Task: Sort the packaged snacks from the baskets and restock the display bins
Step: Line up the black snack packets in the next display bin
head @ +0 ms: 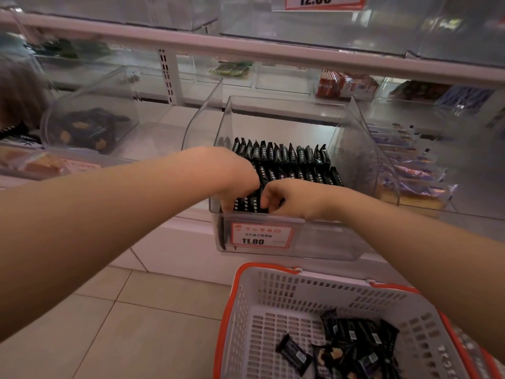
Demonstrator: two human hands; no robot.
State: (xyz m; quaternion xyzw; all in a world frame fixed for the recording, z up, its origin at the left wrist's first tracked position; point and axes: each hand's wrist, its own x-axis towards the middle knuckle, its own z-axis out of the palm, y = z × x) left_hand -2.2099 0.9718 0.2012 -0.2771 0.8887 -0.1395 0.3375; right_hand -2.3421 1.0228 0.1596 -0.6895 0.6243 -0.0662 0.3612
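Observation:
A clear display bin (pixel 284 242) with an 11.80 price tag holds neat rows of upright black snack packets (pixel 281 155). Both my hands reach into its front row. My left hand (pixel 235 179) curls its fingers down around the black packets at the front left. My right hand (pixel 284 196) pinches black packets right beside it. Below, a white basket with an orange rim (pixel 246 305) stands on the floor with several loose black snack packets (pixel 349 348) in it.
Neighbouring clear bins hold dark packets (pixel 87 131) on the left and purple-blue packets (pixel 412 170) on the right. A shelf rail (pixel 246 50) runs above, with more bins behind it. Beige floor tiles (pixel 123 324) lie to the left of the basket.

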